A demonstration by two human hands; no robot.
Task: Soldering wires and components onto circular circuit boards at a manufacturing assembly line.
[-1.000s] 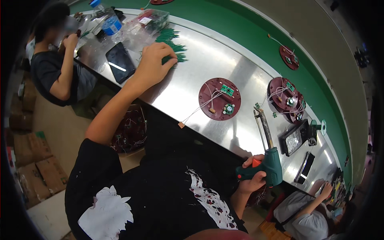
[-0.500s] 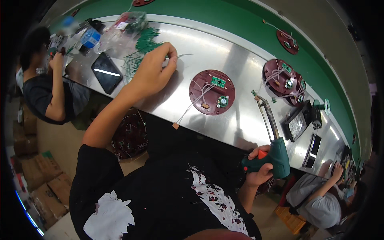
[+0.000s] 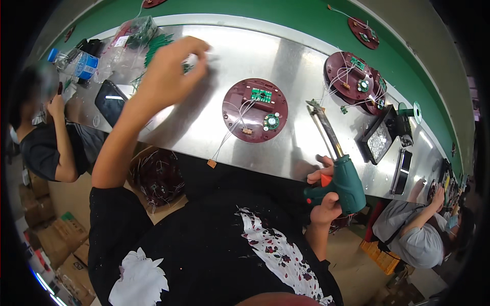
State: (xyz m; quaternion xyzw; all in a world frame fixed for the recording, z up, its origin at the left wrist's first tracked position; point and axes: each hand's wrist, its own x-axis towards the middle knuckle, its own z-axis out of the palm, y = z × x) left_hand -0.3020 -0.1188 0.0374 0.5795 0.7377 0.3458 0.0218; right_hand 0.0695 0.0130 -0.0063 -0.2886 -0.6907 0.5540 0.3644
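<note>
Head | right grip [image 3: 325,208] wrapped round soldering gun [image 3: 349,186] | left grip [image 3: 168,76] half-curled, contents unclear | maroon disc [image 3: 256,115] between; phone [image 3: 109,104], bottle [image 3: 84,66] leftward

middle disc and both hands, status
Right hand gripping soldering gun. Left hand near green wires, hold unclear. Disc flat on bench, wires trailing toward near edge. Neither hand over it.

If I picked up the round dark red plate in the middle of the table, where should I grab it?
Probably by the far-right rim, pinching it from the right. The plate lies flat and that edge looks bare, while white wires trail past its near-left edge and a green board sits on top.
</note>
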